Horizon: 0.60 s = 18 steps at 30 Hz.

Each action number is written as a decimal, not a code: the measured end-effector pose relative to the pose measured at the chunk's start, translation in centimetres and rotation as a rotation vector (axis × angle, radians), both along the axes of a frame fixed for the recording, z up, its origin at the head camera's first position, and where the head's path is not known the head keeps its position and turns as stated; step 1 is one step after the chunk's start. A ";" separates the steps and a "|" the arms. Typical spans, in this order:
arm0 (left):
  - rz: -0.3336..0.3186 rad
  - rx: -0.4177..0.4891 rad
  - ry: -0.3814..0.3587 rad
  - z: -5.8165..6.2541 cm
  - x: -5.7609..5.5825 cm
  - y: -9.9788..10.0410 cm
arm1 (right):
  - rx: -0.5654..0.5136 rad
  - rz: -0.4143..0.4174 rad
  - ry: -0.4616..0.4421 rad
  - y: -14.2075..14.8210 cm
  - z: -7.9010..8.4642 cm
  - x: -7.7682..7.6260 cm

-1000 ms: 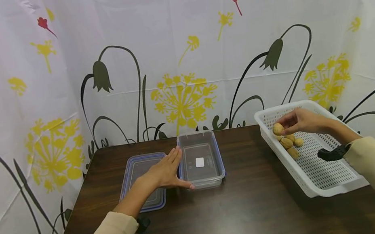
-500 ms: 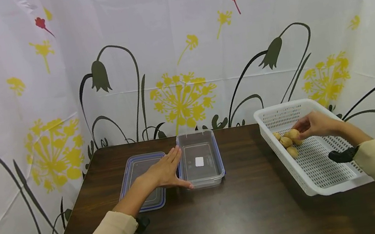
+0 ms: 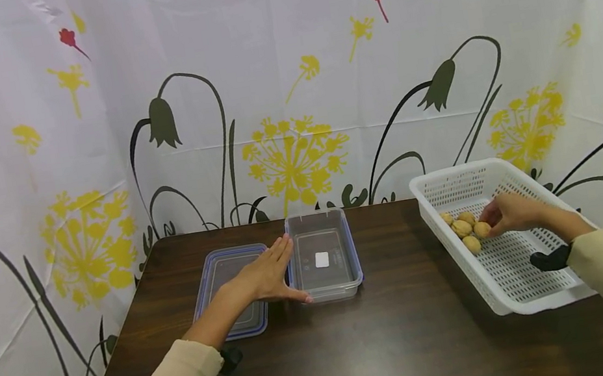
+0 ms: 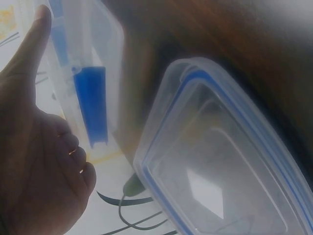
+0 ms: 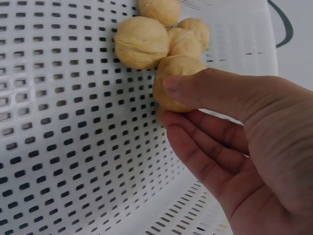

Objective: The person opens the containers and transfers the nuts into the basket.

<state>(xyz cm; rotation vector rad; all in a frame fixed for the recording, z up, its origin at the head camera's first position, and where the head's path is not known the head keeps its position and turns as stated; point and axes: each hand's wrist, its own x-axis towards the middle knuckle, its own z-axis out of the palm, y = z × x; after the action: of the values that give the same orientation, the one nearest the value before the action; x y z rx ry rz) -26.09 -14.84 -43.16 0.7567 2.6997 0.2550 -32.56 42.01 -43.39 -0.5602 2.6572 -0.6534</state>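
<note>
In the basket, the right hand pinches a walnut between thumb and fingers. Several other walnuts lie close by on the perforated floor of the white plastic basket. The left hand rests at the left side of a clear rectangular food container, its fingers straight and thumb spread toward the near corner. In the left wrist view, that palm is seen beside the container's wall, which carries a blue clip. A small white label shows in the container.
A clear lid with a blue rim lies on the dark wooden table, partly under the left forearm's line of sight. Behind the table hangs a white curtain printed with flowers. The basket stands at the table's right.
The right hand has moved right and lower within the basket, from a raised walnut to one at the group's right side. Whether it is the same walnut, I cannot tell. The left hand stays still.
</note>
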 end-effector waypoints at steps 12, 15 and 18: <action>-0.006 -0.009 0.008 -0.2 -0.2 0.0 | 0.021 0.018 0.083 0.4 -1.0 0.1; -0.013 0.000 0.017 -0.4 -0.1 -0.1 | 0.023 0.019 0.093 0.3 -1.0 0.2; -0.020 0.008 0.018 -0.7 -0.1 -0.1 | 0.031 0.017 0.120 0.2 -0.7 0.4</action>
<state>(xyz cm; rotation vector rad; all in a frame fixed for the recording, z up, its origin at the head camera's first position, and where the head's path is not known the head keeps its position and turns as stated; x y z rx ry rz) -26.18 -14.98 -43.81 0.7919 2.7082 0.2560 -32.19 42.17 -44.09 -0.6308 2.7655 -0.5900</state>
